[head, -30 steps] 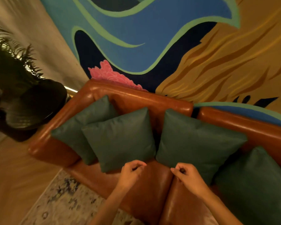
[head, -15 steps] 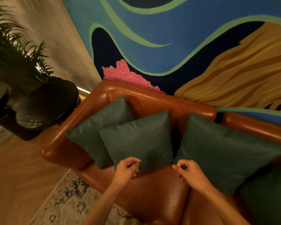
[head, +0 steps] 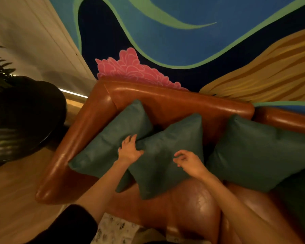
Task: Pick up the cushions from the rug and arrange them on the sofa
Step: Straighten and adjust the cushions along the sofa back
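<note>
Several dark green cushions lean on the brown leather sofa [head: 183,103]. The left cushion [head: 109,143] rests against the armrest, and the middle cushion [head: 167,166] overlaps it. A third cushion [head: 257,152] stands to the right, and part of another [head: 301,199] shows at the right edge. My left hand [head: 128,151] lies palm down with fingers spread where the left and middle cushions meet. My right hand [head: 188,160] hovers over the middle cushion with fingers loosely curled, holding nothing.
A big dark plant pot [head: 25,117] with fern leaves stands on the wooden floor left of the sofa's armrest [head: 69,155]. A strip of patterned rug [head: 113,229] shows below the seat. A painted mural wall [head: 183,41] rises behind the sofa.
Both hands moved up from the seat's front edge onto the cushions, the left one to the seam between the left and middle cushions. The view came closer and shifted left.
</note>
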Tool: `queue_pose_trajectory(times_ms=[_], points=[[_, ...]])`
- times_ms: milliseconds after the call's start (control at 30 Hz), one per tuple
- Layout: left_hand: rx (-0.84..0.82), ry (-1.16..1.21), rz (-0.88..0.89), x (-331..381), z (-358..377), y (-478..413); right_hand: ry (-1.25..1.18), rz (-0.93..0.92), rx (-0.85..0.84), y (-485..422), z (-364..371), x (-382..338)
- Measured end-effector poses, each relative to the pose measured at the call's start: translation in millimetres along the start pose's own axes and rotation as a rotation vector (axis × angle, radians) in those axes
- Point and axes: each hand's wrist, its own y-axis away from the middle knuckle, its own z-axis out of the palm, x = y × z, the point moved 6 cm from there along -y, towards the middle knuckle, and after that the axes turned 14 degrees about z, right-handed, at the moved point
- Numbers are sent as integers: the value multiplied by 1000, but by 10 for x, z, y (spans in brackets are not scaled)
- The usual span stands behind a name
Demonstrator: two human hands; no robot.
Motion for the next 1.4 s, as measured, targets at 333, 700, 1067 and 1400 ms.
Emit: queue_pose_trajectory(times_ms=[333, 700, 1067, 1400], points=[[-213, -94, 226, -84, 321, 553, -312, 645, 76, -337, 106, 226], [-281, -45, 164, -53, 654, 745, -272, 634, 400, -621, -967, 825], [-390, 24, 33, -199, 931, 1169, -316, 451, 477, -442, -1085, 731], [-333, -12, 60, 61, 652, 1053, -264, 332, 494, -431, -1340, 640]])
